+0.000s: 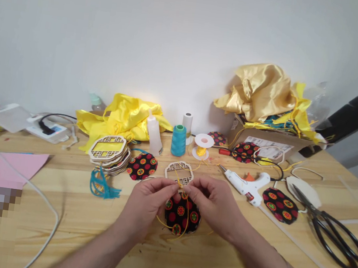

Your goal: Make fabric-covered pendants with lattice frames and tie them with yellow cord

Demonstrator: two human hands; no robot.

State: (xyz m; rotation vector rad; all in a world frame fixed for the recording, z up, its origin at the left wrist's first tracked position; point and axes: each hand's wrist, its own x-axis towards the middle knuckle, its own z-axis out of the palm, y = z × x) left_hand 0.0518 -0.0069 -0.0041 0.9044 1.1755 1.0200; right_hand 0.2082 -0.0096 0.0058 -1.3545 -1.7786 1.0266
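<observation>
My left hand (148,202) and my right hand (217,205) meet at the middle of the table, fingertips pinched on a thin yellow cord (187,216). Loose ends of the cord hang over a black fabric piece (179,217) with red and yellow flower circles, just below my fingers. Part of that piece is covered by my hands. Just beyond them lies a pale openwork lattice frame (171,172), with yellow cord across it. The exact point where the cord is gripped is partly hidden by my fingertips.
Left stand stacked lattice frames (107,149), a blue tassel (102,184) and yellow satin (124,118). Behind are a glue bottle (154,134), teal thread (179,142) and a yellow cord spool (202,148). Right lie a glue gun (245,184), scissors (328,228) and a cloth-filled box (263,143).
</observation>
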